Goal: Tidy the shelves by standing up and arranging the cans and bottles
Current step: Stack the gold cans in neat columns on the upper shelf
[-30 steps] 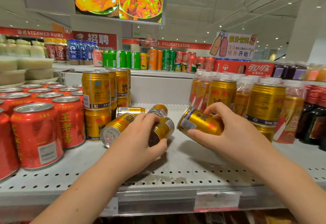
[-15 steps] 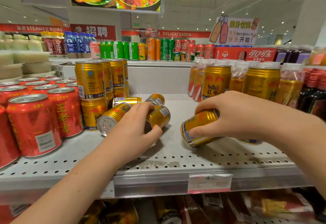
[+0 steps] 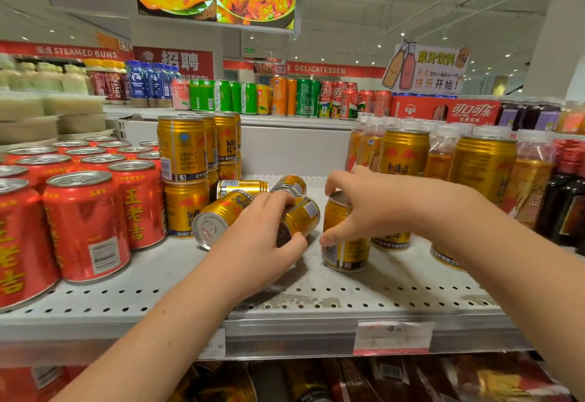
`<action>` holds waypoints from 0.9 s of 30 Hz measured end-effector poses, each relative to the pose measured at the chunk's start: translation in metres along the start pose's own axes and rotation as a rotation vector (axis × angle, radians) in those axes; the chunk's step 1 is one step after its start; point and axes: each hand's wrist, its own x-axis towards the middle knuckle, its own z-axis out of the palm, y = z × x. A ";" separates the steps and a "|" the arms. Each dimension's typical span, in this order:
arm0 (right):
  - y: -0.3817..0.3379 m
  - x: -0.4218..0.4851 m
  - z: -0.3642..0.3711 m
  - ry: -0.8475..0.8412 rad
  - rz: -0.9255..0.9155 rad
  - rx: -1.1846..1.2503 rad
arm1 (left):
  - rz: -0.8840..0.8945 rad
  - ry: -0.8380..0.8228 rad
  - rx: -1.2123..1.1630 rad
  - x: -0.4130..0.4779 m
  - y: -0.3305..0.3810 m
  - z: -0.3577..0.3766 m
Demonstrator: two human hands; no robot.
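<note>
Standing one gold can (image 3: 348,249) upright, right hand (image 3: 370,208) curled round it, you've got your left hand (image 3: 259,243) gripping the toppled can (image 3: 304,215) at 9 o'clock, so tip that next.

The right hand (image 3: 370,208) gripped an upright gold can (image 3: 346,251) standing on the perforated shelf (image 3: 152,278). The left hand (image 3: 259,243) curled round a toppled gold can (image 3: 302,216), just beside another lying can (image 3: 218,219), with red cans (image 3: 85,227) standing further left.
</note>
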 end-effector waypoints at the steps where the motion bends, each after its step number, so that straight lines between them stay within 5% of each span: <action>1: 0.003 0.001 0.006 0.035 -0.017 0.045 | 0.001 -0.001 -0.008 0.000 0.000 0.000; 10: 0.013 -0.030 0.083 0.412 0.037 0.810 | -0.108 0.026 0.165 0.012 0.006 -0.001; 15: 0.015 -0.031 0.097 0.418 0.110 1.000 | -0.224 -0.074 0.426 0.036 0.011 -0.004; 17: 0.017 -0.031 0.099 0.400 0.101 0.994 | -0.247 -0.064 0.281 0.035 0.010 -0.005; 22: 0.016 -0.031 0.102 0.438 0.077 1.004 | -0.283 0.119 -0.536 0.035 0.022 -0.004; 27: 0.018 -0.028 0.107 0.436 0.075 0.997 | -0.274 0.122 -0.778 0.048 0.038 -0.012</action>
